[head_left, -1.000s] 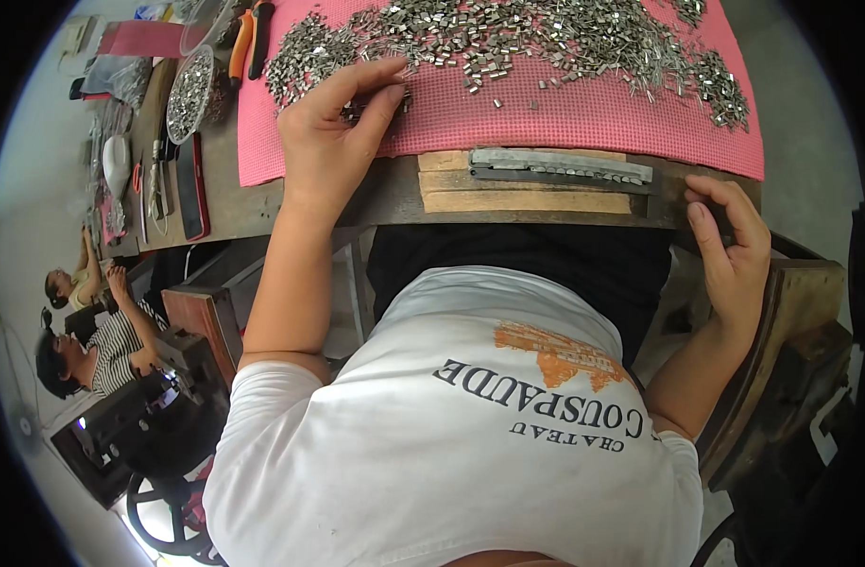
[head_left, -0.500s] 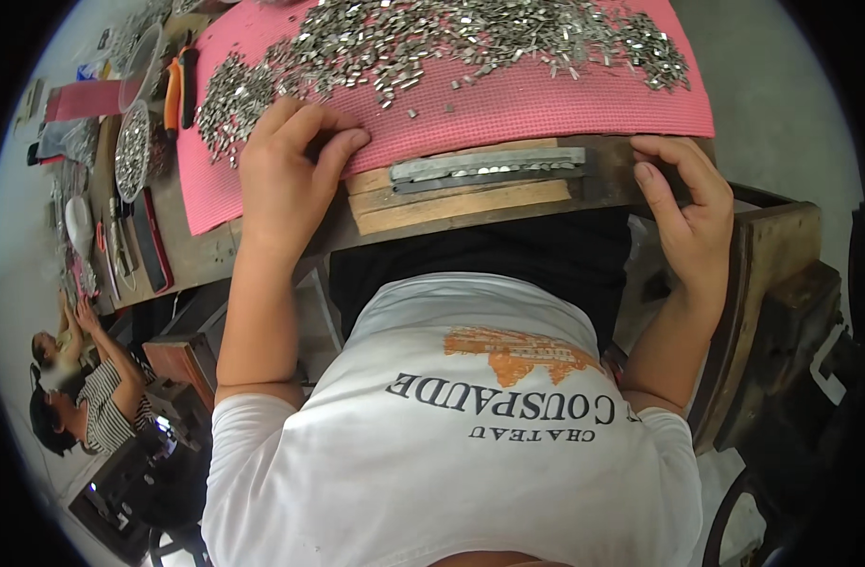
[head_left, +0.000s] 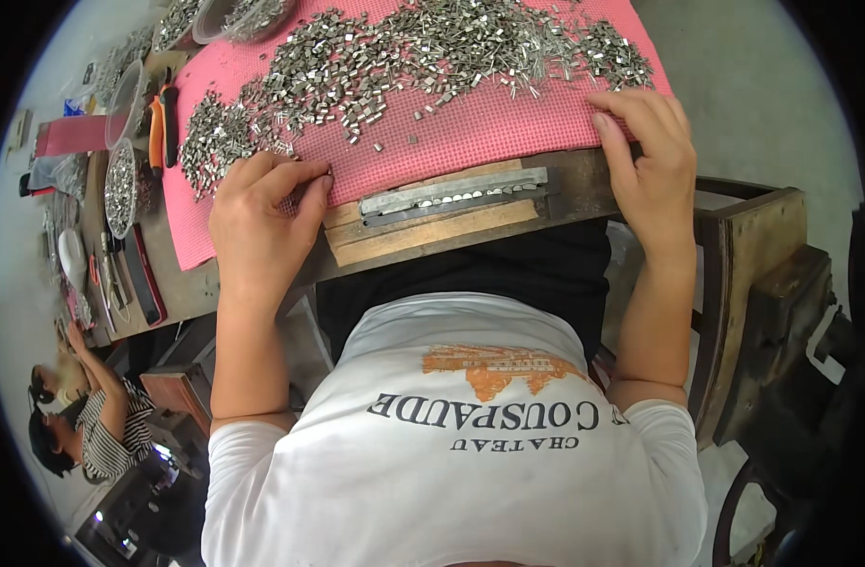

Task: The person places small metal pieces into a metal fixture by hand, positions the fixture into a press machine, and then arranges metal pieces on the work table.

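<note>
Toward the tabletop's (head_left: pixel 191 291) left edge, tubs (head_left: pixel 143 189) hold metal bits (head_left: pixel 120 194); left hand (head_left: pixel 260 217) nearly pinched by the loose pile (head_left: pixel 357 71) (can't tell if loaded), right hand (head_left: pixel 654 161) loosely curled, empty.

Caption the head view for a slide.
Left hand and right hand at a pink textured mat strewn with small silvery metal pieces.

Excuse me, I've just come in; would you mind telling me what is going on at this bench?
A person sits with both hands at a pink mat strewn with small metal pieces. The left hand is by the mat's front edge, thumb and forefinger close together; whether they pinch anything is unclear. The right hand is at the mat's right side, with nothing visible between its fingertips. Between the hands, a grey metal bar with a row of small shiny pieces lies on wood.
</note>
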{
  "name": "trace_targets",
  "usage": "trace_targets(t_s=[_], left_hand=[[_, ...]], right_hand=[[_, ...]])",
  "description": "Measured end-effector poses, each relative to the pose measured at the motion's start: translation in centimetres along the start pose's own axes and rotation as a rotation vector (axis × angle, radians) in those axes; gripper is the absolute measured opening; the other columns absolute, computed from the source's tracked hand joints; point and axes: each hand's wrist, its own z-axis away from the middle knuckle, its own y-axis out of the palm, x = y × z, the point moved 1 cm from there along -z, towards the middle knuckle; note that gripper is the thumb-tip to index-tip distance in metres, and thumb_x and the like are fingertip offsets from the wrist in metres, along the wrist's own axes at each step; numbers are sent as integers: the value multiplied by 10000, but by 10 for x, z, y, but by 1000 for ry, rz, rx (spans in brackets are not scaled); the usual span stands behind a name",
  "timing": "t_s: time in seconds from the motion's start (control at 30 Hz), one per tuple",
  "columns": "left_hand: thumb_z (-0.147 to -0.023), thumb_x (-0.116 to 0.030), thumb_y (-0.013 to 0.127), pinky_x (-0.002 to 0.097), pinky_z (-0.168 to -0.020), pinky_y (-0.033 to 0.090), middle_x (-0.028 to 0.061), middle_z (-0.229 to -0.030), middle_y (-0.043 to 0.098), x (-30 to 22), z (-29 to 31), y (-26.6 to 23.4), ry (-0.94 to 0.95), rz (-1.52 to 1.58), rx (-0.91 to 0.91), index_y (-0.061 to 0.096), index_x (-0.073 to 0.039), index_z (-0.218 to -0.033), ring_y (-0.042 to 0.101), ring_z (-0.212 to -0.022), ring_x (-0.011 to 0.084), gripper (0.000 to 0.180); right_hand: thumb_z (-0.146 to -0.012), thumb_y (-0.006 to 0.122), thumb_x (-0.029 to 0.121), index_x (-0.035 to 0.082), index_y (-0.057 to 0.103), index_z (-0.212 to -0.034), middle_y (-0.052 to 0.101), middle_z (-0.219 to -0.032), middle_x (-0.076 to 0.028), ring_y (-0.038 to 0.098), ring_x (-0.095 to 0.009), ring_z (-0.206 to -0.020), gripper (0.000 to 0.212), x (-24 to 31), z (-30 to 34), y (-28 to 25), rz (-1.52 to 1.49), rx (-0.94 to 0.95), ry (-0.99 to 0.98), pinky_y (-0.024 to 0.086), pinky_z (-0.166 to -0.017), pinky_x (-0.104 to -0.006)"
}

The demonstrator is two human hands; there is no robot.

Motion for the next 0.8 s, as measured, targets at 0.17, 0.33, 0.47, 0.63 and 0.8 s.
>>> trace_targets(t_s=[0.17,0.33,0.47,0.63,0.8], left_hand=[[-767,-121,793,380,-697,503,60,-778,661,1,1,4,-30,28,-4,777,-100,-854,630,-775,259,92],[-759,-124,799,374,-696,503,57,-771,657,2,-6,10,-47,38,-15,771,-112,-834,629,-771,259,81],[-748,-117,785,395,-684,507,69,-762,651,4,0,7,-14,22,-61,766,-107,-823,632,-747,279,78],[-684,-103,711,436,-679,497,93,-718,611,-2,-3,16,139,46,-75,696,-87,-731,619,-720,302,51],[-683,-225,674,395,-794,442,21,-773,657,-16,-12,41,128,-178,15,699,-142,-691,615,-865,219,87]], right_hand=[[-843,669,17,98,739,-1005,662,-943,-49,606,-269,-943,194,-2,-9,17,-9,24,-183,461,-847,-392],[-819,665,4,94,738,-986,656,-931,-43,601,-258,-935,204,1,-14,19,28,64,-186,451,-831,-397],[-816,670,29,81,726,-956,654,-912,-75,605,-287,-899,159,6,-16,17,-1,44,-123,460,-811,-408],[-887,678,18,35,716,-987,686,-980,-140,640,-327,-932,108,10,-18,3,15,132,-44,509,-839,-391],[-981,612,76,-46,668,-1088,642,-1023,-192,603,-370,-979,172,-37,-15,8,132,236,-170,480,-879,-433]])
